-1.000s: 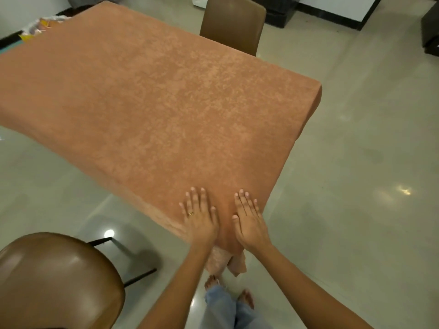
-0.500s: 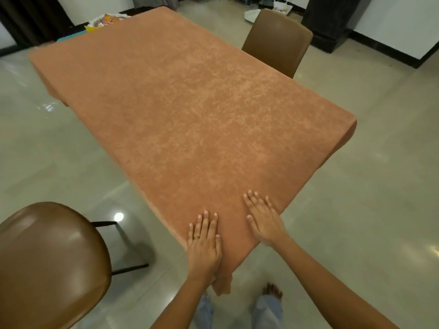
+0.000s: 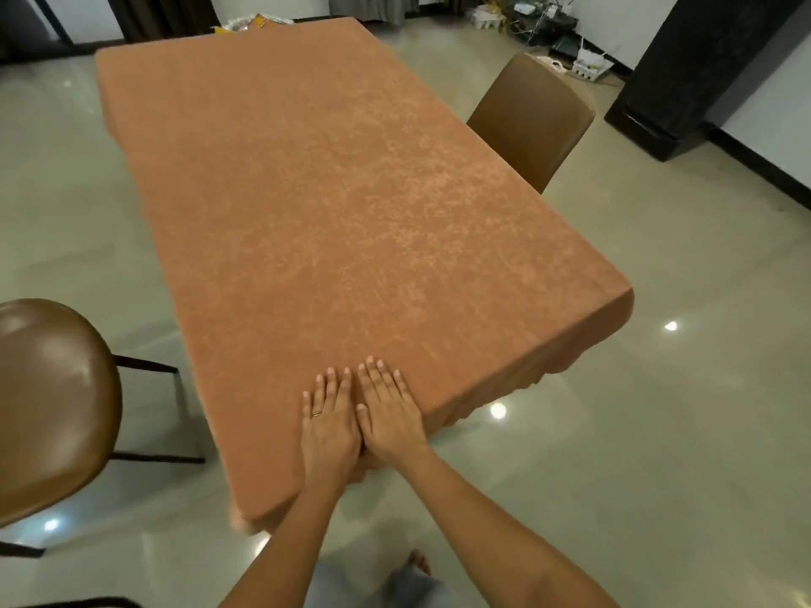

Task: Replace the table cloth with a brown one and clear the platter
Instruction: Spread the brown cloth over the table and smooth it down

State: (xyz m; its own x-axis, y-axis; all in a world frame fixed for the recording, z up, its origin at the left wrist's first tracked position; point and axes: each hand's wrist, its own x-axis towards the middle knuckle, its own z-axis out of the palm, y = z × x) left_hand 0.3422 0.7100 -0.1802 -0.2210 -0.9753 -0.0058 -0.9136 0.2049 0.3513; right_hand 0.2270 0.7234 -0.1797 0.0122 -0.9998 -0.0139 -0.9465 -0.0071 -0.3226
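A brown table cloth covers the whole long table and hangs over its edges. My left hand lies flat on the cloth at the near edge, fingers straight, a ring on one finger. My right hand presses flat right beside it, the two hands touching. A platter with yellow and white items peeks out beyond the far end of the table, mostly hidden.
A brown chair stands at the table's right side. Another brown chair sits at the near left. A dark cabinet and tangled cables are at the back right. Glossy tiled floor surrounds the table.
My hands have come together at the middle of the near edge, from a spread position at the corner. The view has swung so the table runs more straight ahead.
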